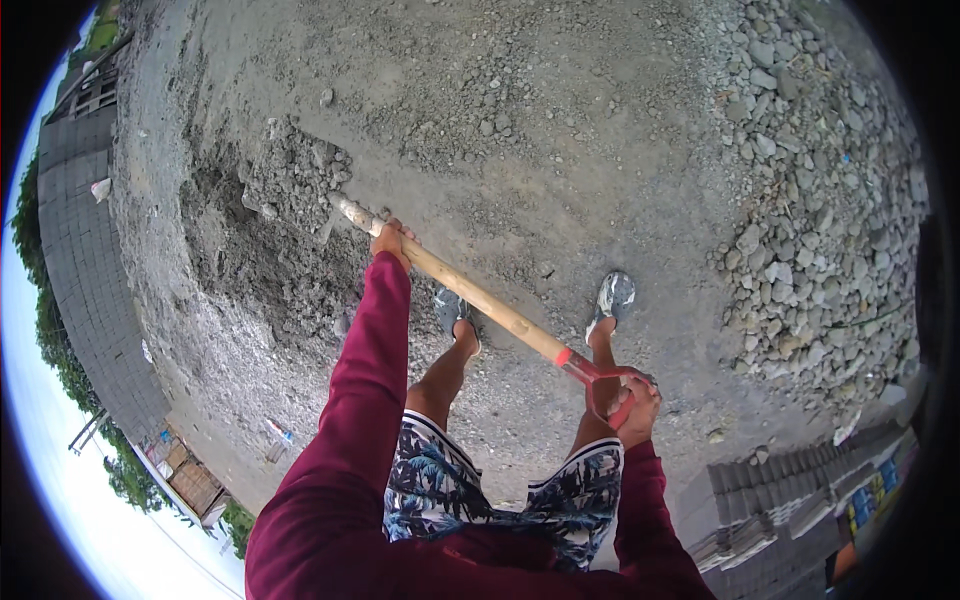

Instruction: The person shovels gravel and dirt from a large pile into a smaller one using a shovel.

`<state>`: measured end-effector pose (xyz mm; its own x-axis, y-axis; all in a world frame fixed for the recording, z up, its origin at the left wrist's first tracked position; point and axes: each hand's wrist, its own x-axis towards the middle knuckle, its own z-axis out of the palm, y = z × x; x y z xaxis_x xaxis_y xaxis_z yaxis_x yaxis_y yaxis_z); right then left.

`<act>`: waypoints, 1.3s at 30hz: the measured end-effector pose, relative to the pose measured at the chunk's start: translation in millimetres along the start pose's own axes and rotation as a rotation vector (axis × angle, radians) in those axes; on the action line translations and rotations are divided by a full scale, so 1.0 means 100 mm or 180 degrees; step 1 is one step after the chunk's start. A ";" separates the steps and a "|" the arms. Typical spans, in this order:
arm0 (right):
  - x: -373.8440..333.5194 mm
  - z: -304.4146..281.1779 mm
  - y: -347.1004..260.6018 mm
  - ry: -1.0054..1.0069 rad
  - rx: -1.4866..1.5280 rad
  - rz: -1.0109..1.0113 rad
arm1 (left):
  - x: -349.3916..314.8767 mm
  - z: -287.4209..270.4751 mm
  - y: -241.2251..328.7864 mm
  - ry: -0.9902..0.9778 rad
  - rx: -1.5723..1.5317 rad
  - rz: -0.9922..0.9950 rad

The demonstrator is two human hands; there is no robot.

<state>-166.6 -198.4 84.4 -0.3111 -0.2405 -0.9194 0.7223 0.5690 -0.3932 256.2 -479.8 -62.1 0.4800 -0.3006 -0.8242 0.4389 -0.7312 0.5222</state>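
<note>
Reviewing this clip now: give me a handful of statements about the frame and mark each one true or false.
1. The left hand grips the wooden shaft. True.
2. The right hand hangs free. False: it holds the red handle at the shaft's end.
3. A pile of grey stones lies on the picture's right side. True.
4. Both sleeves are bright yellow. False: they are maroon.
5. Stacked grey blocks stand toward the left edge. True.
6. The feet are bare. False: they wear shoes.
</note>
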 end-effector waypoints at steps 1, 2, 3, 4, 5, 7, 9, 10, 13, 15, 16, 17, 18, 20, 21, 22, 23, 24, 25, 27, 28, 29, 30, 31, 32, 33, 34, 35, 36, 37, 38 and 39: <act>-0.07 -0.18 -0.15 0.0009 0.0107 0.0031 | -0.25 0.09 -0.05 0.0042 -0.0078 -0.0010; -0.16 -0.40 -0.30 0.0038 0.0221 0.0066 | -0.49 0.21 -0.15 0.0074 -0.0139 -0.0036; -0.29 -0.64 -0.44 0.0070 0.0205 0.0007 | -0.74 0.31 -0.26 -0.0033 -0.0055 -0.0169; -0.43 -0.93 -0.59 0.0121 0.0189 -0.0063 | -0.99 0.44 -0.41 -0.0151 0.0037 -0.0316; -0.57 -1.25 -0.71 0.0215 0.0214 -0.0159 | -1.20 0.56 -0.61 -0.0269 -0.0052 -0.0415; -0.91 -1.86 -0.92 0.0463 0.0167 -0.0353 | -1.68 0.81 -1.07 -0.0358 -0.0036 -0.0688; -1.39 -2.36 -1.18 0.0752 0.0174 -0.0567 | -2.21 1.02 -1.51 -0.0709 -0.0013 -0.0958; -1.65 -2.70 -1.23 0.0812 -0.0064 -0.0648 | -2.45 1.12 -1.75 -0.0769 0.0165 -0.1056; -2.59 -3.36 -1.26 0.1342 -0.0195 -0.0750 | -3.29 1.48 -2.30 -0.0993 0.0271 -0.1914; -3.35 -3.60 -1.26 0.2379 0.0406 -0.0138 | -3.66 1.58 -2.61 -0.1291 0.0425 -0.2183; -3.74 -2.98 -1.56 0.2561 -0.0264 -0.0254 | -3.87 1.70 -2.66 -0.1387 0.0569 -0.2442; -4.07 -2.74 -1.58 0.2642 -0.0159 -0.0313 | -4.07 1.82 -2.69 -0.1461 0.0813 -0.2523; -4.28 -2.59 -1.73 0.2719 -0.0156 -0.0177 | -4.13 1.87 -2.66 -0.1417 0.0908 -0.2563; -4.64 -2.20 -1.76 0.2927 -0.0100 -0.0040 | -4.13 1.99 -2.43 -0.1563 0.0973 -0.2548; -4.67 -1.96 -1.79 0.2923 -0.0093 -0.0051 | -4.10 2.07 -2.29 -0.1648 0.1064 -0.2553; -4.69 -1.60 -1.75 0.2984 -0.0017 -0.0102 | -4.08 2.14 -2.17 -0.1792 0.1221 -0.2576; -4.55 -1.38 -1.78 0.2843 0.0025 -0.0156 | -3.92 2.29 -1.93 -0.1874 0.1240 -0.2456; -4.17 -1.25 -1.83 0.2427 0.0040 -0.0198 | -3.44 2.45 -1.61 -0.1644 0.1461 -0.2278; -4.12 -0.92 -1.78 0.2416 0.0087 -0.0231 | -3.38 2.55 -1.34 -0.1630 0.1413 -0.2151; -3.68 -0.33 -1.66 0.1949 0.0316 -0.0436 | -2.87 3.09 -0.22 -0.1603 0.1295 -0.1528; -3.37 0.01 -1.65 0.1635 0.0452 -0.0591 | -2.69 3.32 0.35 -0.1532 0.1263 -0.1271; -2.98 0.41 -1.66 0.1242 0.0647 -0.0731 | -2.37 3.60 1.11 -0.1790 0.1167 -0.0887; -2.55 0.97 -1.77 0.0868 0.0903 -0.0886 | -2.27 3.94 1.90 -0.1941 0.0762 -0.0421; -2.20 1.79 -2.15 0.0655 0.0959 -0.0862 | -2.03 4.23 2.89 -0.2112 0.0426 0.0319; -1.78 2.64 -2.48 -0.0184 0.1811 -0.0987 | -1.89 4.49 3.99 -0.1757 0.0593 0.1119; -1.77 3.47 -2.97 -0.0880 0.1995 -0.0973 | -2.12 4.69 4.82 -0.1417 0.0700 0.2286; -2.11 4.38 -3.43 -0.1799 0.2165 -0.0999 | -2.08 4.64 5.68 -0.1078 0.0716 0.2857; -2.36 4.93 -3.83 -0.2181 0.1873 -0.1312 | -2.56 4.73 6.14 -0.1607 0.0753 0.1910; -2.78 5.36 -4.19 -0.2553 0.2006 -0.1190 | -2.92 4.60 6.53 -0.1310 0.0943 0.2129; -3.09 5.51 -4.31 -0.2753 0.1851 -0.1369 | -3.11 4.43 6.82 -0.1302 0.1282 0.1982; -3.26 5.65 -4.32 -0.2989 0.1704 -0.1509 | -3.13 4.19 7.10 -0.1238 0.1614 0.1842; -3.40 5.70 -4.21 -0.3207 0.1725 -0.1411 | -2.60 3.81 7.33 -0.1378 0.1568 0.1854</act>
<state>-13.0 -804.2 561.1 -0.1524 -0.9673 -0.2029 0.9136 -0.0596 -0.4022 163.5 -1170.5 451.3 0.1511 -0.8413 -0.5190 -0.2121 -0.5403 0.8143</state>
